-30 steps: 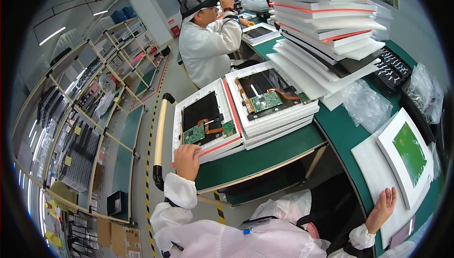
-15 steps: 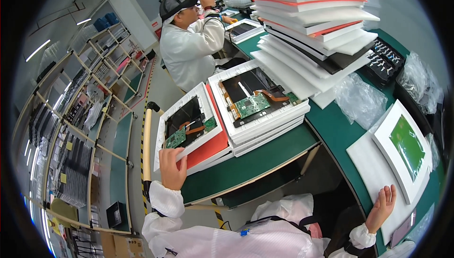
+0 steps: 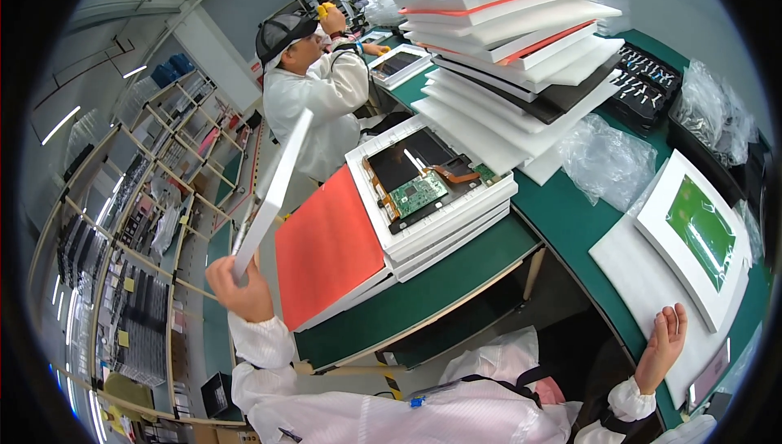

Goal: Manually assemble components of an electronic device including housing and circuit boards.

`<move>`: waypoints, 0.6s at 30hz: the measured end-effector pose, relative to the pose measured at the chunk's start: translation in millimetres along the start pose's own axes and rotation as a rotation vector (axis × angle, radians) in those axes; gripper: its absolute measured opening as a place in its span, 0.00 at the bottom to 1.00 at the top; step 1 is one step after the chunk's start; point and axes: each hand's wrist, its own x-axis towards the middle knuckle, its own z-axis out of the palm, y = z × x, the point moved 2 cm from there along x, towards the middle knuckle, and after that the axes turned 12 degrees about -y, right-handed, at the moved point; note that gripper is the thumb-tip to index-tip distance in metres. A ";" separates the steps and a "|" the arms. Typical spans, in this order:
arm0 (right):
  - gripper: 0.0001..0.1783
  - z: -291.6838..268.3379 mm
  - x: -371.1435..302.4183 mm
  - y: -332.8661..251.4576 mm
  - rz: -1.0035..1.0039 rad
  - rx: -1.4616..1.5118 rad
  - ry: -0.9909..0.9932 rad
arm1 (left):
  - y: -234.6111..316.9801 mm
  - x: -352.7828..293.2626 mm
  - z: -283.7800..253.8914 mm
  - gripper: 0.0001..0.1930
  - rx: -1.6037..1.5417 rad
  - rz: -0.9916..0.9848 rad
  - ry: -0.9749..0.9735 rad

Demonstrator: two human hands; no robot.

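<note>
My left hand (image 3: 244,289) grips the lower edge of a white frame panel (image 3: 277,187), tilted almost edge-on above the left end of the table. Beside it, a red sheet (image 3: 330,244) lies on a white stack. To the right sits a pile of white frames, the top one (image 3: 497,193) face down with a green circuit board (image 3: 417,196) and brown ribbon cables showing. My right hand (image 3: 661,348) is empty, its fingers loosely extended, beside a white foam sheet (image 3: 615,269). On that foam rests a white frame (image 3: 652,220) with a glossy green panel (image 3: 700,232).
A tall, uneven stack of white foam sheets and frames (image 3: 513,61) rises at the back. Near it are clear plastic bags (image 3: 607,159) and a black tray of small parts (image 3: 643,85). Another person (image 3: 314,94) works at the far left. Shelving (image 3: 138,224) lines the left.
My left hand has lifted the white frame panel off the left stack and tilted it up leftward, uncovering the red sheet. My right hand stays by the foam.
</note>
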 end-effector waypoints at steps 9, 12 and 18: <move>0.13 68.3 -33.1 -42.1 0.011 -0.009 -0.260 | 89.4 -0.7 -61.3 0.08 -0.341 0.409 -0.014; 0.21 93.3 -45.6 -51.4 0.195 0.279 -0.743 | 118.1 -7.3 -68.8 0.08 -0.511 0.504 -0.169; 0.36 79.6 -59.0 -64.9 0.264 0.678 -0.753 | 197.6 -18.7 -28.9 0.11 -0.990 0.787 -0.282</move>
